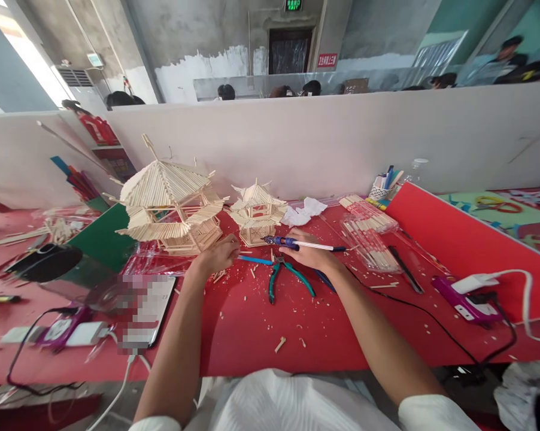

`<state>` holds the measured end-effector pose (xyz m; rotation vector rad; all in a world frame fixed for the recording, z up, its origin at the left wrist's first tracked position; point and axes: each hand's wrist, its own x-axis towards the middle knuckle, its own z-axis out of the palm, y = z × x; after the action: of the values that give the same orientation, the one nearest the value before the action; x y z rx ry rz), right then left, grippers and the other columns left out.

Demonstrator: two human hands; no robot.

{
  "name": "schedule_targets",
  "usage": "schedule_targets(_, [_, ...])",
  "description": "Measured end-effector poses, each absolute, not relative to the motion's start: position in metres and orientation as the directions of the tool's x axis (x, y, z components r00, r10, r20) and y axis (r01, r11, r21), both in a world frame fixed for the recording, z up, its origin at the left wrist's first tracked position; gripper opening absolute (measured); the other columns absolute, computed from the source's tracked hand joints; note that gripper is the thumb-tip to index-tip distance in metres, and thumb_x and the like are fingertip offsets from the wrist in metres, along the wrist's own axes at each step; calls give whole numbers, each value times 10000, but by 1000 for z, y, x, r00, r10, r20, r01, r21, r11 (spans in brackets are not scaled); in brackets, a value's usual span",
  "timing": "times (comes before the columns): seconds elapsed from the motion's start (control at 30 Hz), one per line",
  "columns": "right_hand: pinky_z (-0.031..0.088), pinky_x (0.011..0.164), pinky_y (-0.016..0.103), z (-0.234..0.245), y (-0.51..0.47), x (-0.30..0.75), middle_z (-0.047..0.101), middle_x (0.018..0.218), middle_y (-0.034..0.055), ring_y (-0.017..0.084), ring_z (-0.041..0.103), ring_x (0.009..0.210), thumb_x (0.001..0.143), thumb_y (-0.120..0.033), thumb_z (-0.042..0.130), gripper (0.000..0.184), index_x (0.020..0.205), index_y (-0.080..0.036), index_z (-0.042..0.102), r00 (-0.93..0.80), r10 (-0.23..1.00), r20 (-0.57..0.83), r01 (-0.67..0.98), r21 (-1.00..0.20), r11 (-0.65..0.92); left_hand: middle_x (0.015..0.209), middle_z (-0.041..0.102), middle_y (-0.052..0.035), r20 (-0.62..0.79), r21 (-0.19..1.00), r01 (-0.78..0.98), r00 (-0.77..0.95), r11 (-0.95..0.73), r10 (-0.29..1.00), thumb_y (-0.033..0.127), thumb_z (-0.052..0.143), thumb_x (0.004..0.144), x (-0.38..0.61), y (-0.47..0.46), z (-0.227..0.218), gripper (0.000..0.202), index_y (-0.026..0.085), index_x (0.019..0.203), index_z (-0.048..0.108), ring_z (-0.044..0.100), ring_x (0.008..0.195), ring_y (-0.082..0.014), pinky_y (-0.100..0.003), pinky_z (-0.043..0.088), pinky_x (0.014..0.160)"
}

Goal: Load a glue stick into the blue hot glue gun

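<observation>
My right hand point(308, 248) is closed around a blue hot glue gun point(287, 242), with a white glue stick out of its back end. The gun's tip points left, at the foot of a small pavilion model point(258, 212) built of thin wooden sticks. Just left of that model, my left hand point(218, 254) is closed beside the base of a larger stick pavilion point(171, 203). Whatever its fingers hold, if anything, is hidden. Between my forearms lie green-handled pliers point(292, 278) with spread handles, close to a blue pen-like tool point(255, 260).
Packs of sticks point(371, 239) lie at right, before a leaning red board point(467, 251). Power strips point(465, 302) and cables lie on both sides. A phone point(151, 311) rests near my left forearm. Stick scraps dot the red table; a white partition point(319, 143) stands behind.
</observation>
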<state>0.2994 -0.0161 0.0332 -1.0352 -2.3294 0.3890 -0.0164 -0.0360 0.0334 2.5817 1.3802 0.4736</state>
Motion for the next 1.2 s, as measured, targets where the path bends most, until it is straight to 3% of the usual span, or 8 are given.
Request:
schedule_targets(0.2, [503,834,369,31,-14,299,659,926,81,225,616,900,961,-418,571,244,899,-214,689,-537,750,386,590,-464,661,1307,634,-122,247,466,664,537,-585,807,357,486,951,11,-32,29,281,213,908,724,602,1217,-275,-393,479,1030])
schedule_targets(0.37, [499,840,366,32,-12,304,663,946,85,219,622,893,957,-390,584,219,934,-201,692,-514,755,407,600,-459,655,1324,629,-151,295,577,587,498,-567,816,403,486,962,33,-31,19,324,187,907,721,477,1378,-297,-391,451,1067])
schedule_targets(0.53, [503,832,355,35,-11,308,663,945,79,207,625,885,955,-364,599,187,917,-198,676,-514,746,423,599,-446,665,1019,729,-117,165,599,635,498,-488,851,372,478,957,38,-33,21,312,155,957,703,674,931,-235,-330,507,828])
schedule_targets(0.63, [502,851,355,37,-11,311,662,956,79,209,625,911,953,-360,603,182,911,-199,676,-508,732,453,584,-444,680,724,675,-45,59,463,771,465,-437,884,297,476,929,26,-36,31,256,161,839,673,576,643,-171,-278,421,641])
schedule_targets(0.73, [501,833,351,37,-10,314,658,949,75,210,624,899,951,-378,600,198,900,-202,676,-491,736,466,589,-446,674,658,622,-29,69,323,862,389,-390,919,217,436,911,7,-38,42,252,175,763,635,515,591,-155,-272,354,603])
schedule_targets(0.9, [501,831,348,37,-9,316,658,952,72,204,626,879,949,-379,605,202,895,-200,684,-485,747,455,607,-440,661,815,683,-58,103,209,899,371,-385,923,214,453,910,-13,-40,50,239,189,825,674,619,742,-184,-272,432,699])
schedule_targets(1.07, [503,839,353,38,-9,316,662,973,83,204,629,891,946,-368,613,193,909,-194,687,-504,740,445,606,-429,670,1319,644,-113,159,250,785,544,-566,824,304,464,961,5,-33,36,294,192,1013,731,642,1129,-231,-328,480,989])
schedule_targets(1.2, [502,847,353,37,-10,316,667,984,82,207,632,913,948,-389,609,205,928,-199,683,-502,745,439,606,-435,666,1419,596,-90,208,266,780,528,-567,824,297,449,983,25,-26,16,308,206,1054,734,656,1151,-231,-330,494,1006])
